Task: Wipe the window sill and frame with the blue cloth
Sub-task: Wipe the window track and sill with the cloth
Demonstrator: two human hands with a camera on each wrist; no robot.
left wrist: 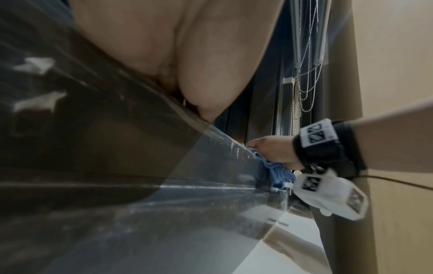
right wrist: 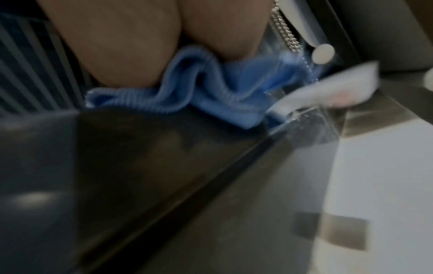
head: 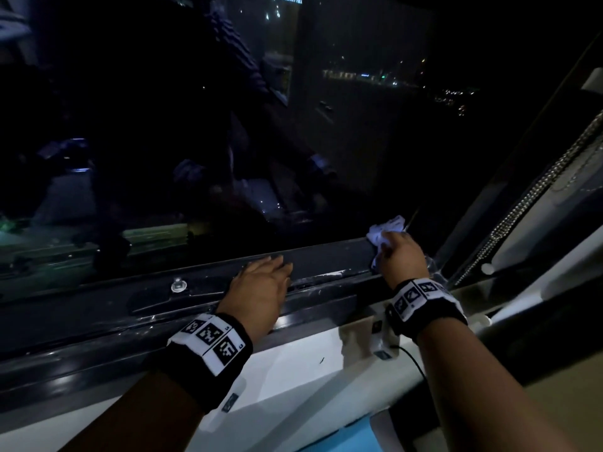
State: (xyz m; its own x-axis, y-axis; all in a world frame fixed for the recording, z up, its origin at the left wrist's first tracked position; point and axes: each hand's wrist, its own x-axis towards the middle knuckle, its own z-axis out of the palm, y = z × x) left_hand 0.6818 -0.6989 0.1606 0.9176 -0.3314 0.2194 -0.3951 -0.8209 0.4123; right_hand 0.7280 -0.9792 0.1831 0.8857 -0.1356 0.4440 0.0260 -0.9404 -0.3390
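Note:
A bunched blue cloth lies on the dark window frame near its right corner. My right hand grips the cloth and presses it down on the frame rail. To the left, my left hand rests flat on the same rail, fingers straight and holding nothing. Below the frame runs the white window sill. The right hand's fingertips are hidden under the cloth.
A window handle with a round knob lies on the frame left of my left hand. Bead chains of a blind hang along the right side frame. The glass is dark, with night lights outside.

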